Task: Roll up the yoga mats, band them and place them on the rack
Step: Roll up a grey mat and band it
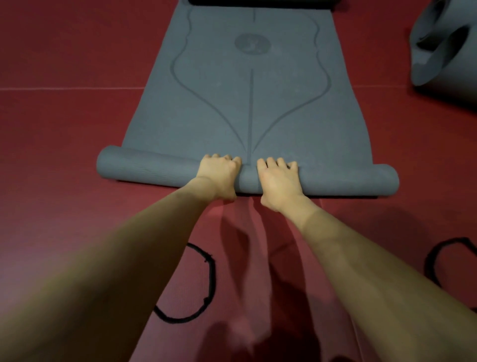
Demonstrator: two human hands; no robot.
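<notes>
A grey-blue yoga mat with a leaf-line pattern lies flat on the red floor, stretching away from me. Its near end is wound into a roll that spans the mat's width. My left hand and my right hand sit side by side on the middle of the roll, fingers curled over its top. A black elastic band lies looped on the floor under my left forearm. A second black band lies at the right, partly hidden by my right arm.
Another grey-blue mat, loosely rolled, lies at the upper right edge. A dark mat end crosses the top of the view beyond the flat mat. The red floor has a seam line running across at the left.
</notes>
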